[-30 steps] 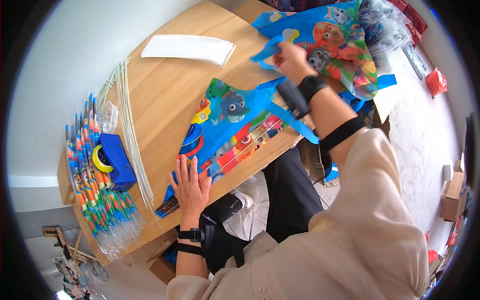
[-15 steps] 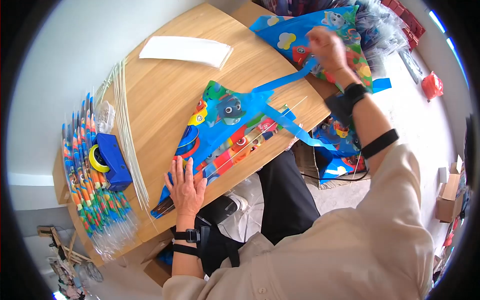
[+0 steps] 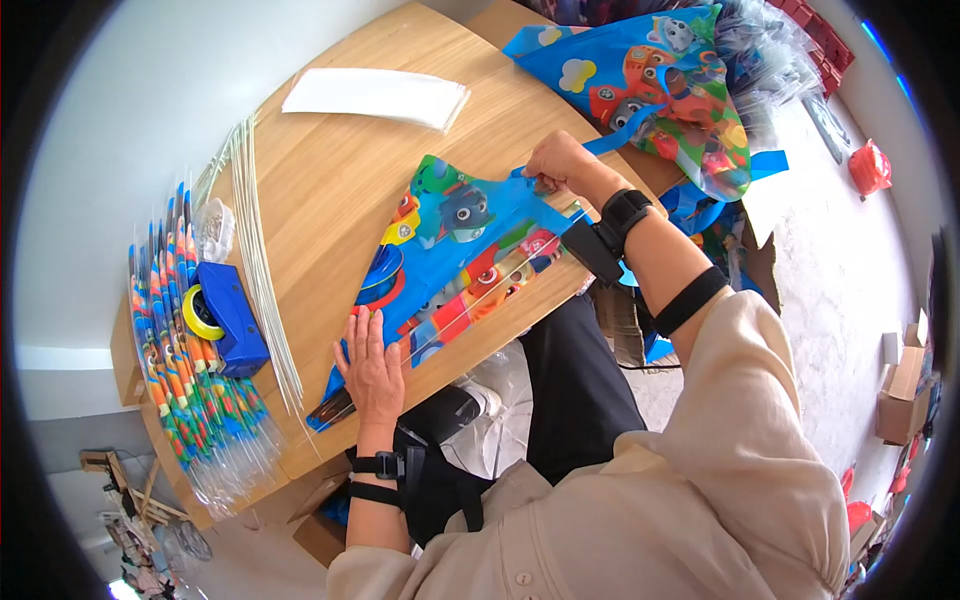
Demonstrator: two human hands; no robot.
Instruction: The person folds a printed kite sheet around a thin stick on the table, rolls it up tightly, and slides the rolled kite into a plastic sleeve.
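A blue cartoon-printed kite (image 3: 462, 208) lies folded on the wooden table, with a thin pale rod (image 3: 482, 296) along its near part. My left hand (image 3: 376, 374) rests flat on the kite's narrow lower-left end, fingers stretched out. At the opposite end my right hand (image 3: 562, 163) is closed in a pinch on the kite's edge, where blue ribbons join it; the fingertips are partly hidden. One blue ribbon (image 3: 606, 143) runs from there towards a second printed kite (image 3: 640, 85) that hangs over a box at the far right.
White sheets (image 3: 375, 98) lie at the back of the table. On the left are a bundle of thin rods (image 3: 262, 270), a blue tape dispenser (image 3: 235, 325) with yellow tape and several packed kites (image 3: 185, 350). Clear plastic bags (image 3: 765, 75) are heaped at the back right.
My right hand has come down and left from the second kite to the edge of the kite on the table. My left hand stays pressed on its lower end.
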